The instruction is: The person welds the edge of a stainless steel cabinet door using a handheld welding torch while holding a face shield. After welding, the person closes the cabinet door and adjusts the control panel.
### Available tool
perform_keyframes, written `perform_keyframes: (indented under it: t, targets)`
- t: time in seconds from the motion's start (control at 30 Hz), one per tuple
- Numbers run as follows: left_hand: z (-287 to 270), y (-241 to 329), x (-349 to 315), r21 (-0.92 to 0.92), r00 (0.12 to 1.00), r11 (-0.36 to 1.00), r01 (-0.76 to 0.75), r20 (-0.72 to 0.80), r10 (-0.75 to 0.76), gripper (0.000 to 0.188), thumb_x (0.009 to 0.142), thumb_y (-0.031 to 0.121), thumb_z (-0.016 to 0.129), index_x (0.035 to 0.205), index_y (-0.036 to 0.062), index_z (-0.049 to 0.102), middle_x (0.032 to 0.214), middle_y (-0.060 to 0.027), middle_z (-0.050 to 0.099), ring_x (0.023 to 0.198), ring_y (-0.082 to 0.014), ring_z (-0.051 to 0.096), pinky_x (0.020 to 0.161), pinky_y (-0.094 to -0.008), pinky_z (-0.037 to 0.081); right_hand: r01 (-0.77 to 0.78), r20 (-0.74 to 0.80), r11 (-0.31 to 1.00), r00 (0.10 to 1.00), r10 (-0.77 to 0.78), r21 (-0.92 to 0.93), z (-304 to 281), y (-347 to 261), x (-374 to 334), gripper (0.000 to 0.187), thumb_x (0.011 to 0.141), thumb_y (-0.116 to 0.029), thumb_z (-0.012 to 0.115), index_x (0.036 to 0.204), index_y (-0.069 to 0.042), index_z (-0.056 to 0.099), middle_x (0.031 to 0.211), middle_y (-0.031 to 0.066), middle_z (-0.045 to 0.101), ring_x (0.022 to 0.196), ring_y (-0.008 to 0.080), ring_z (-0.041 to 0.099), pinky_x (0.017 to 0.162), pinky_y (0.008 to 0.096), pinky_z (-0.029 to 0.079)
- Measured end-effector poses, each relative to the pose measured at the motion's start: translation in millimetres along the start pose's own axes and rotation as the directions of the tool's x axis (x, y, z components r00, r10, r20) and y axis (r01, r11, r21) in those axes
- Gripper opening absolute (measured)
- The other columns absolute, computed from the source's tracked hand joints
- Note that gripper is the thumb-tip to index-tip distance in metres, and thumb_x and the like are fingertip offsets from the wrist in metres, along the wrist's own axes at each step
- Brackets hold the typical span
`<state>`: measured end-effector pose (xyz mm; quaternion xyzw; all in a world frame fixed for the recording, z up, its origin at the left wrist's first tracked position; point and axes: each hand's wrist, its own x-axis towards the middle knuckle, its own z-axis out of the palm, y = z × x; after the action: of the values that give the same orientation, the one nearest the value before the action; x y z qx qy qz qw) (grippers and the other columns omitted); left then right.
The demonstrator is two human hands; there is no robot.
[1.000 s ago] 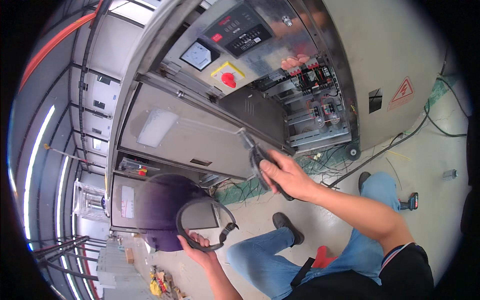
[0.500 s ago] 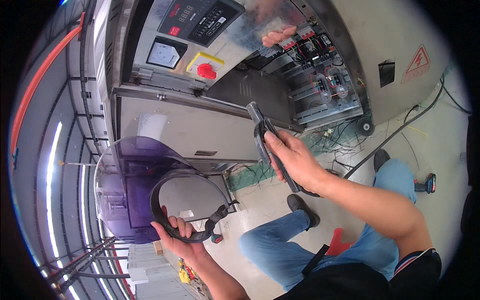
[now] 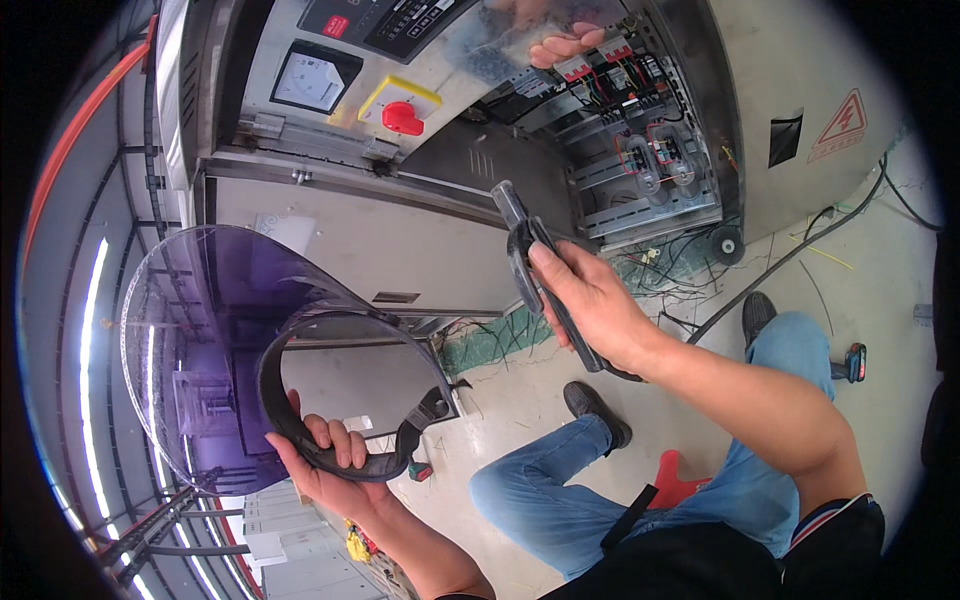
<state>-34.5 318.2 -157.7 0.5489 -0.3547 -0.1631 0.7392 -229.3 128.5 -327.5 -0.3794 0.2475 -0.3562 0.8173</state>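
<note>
My left hand [image 3: 335, 460] is closed round the black headband of a face shield [image 3: 200, 390] with a clear purple-tinted visor. The shield hangs on its side at the left, with its strap and buckle loop toward me. My right hand [image 3: 590, 305] grips a black welding torch-like tool [image 3: 520, 240]; its grey cylindrical end points up and away, and a lever stands out beside the handle. Its exact kind I cannot tell. Behind both hands stands an open metal electrical cabinet [image 3: 340, 235]. At its top, the fingers of another hand [image 3: 568, 46] show near the wiring.
A red rotary switch [image 3: 402, 117] on a yellow plate and a dial meter [image 3: 316, 77] sit on the cabinet front. Breakers and wires [image 3: 625, 80] are exposed inside. A black cable [image 3: 770, 275] crosses the floor at right, near a cordless tool [image 3: 853, 362]. Wire scraps litter the cabinet's base.
My left hand and the face shield have moved left and slightly up, and the visor looks larger. The right hand keeps its grip on the tool. The view has shifted slightly.
</note>
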Motion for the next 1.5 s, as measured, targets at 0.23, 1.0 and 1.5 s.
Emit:
perform_keyframes:
  t: [0.23, 1.0, 1.5]
  targets:
    - [8.0, 4.2, -1.6, -0.053, 0.999, 0.998, 0.023, 0.040, -0.021, 0.064, 0.113, 0.047, 0.040, 0.149, -0.0061, 0.042, 0.078, -0.0032, 0.047, 0.050, -0.0072, 0.037, 0.038, -0.0217, 0.032, 0.042, 0.005, 0.999, 0.999, -0.042, -0.003, 1.8, 0.8, 6.5, 0.053, 0.107, -0.058, 0.049, 0.094, -0.006, 0.052, 0.063, 0.0008, 0.052, 0.050, 0.0097, 0.053, 0.047, 0.0283, 0.042]
    - [55.0, -28.8, -32.9, -0.007, 0.881, 0.915, 0.403, 0.272, -0.386, 0.069, 0.111, 0.053, 0.039, 0.153, -0.0020, 0.036, 0.082, -0.0003, 0.044, 0.048, -0.0072, 0.036, 0.040, -0.0243, 0.036, 0.199, -0.033, 0.980, 0.979, -0.199, 0.003, 8.9, 16.6, 16.4, 0.037, 0.105, -0.028, 0.060, 0.128, 0.001, 0.060, 0.106, 0.0090, 0.068, 0.092, 0.0093, 0.060, 0.076, 0.0252, 0.050]
    - [59.7, -34.1, -53.4, 0.117, 0.791, 0.838, 0.533, 0.281, -0.543, 0.066, 0.108, 0.053, 0.048, 0.146, -0.0005, 0.049, 0.080, 0.0007, 0.042, 0.049, -0.0077, 0.038, 0.042, -0.0263, 0.036, 0.654, 0.287, 0.410, 0.694, -0.661, -0.636, -23.5, 74.1, 28.7, 0.051, 0.100, -0.013, 0.067, 0.148, -0.006, 0.049, 0.137, 0.0103, 0.058, 0.127, 0.0212, 0.055, 0.110, 0.0336, 0.046]
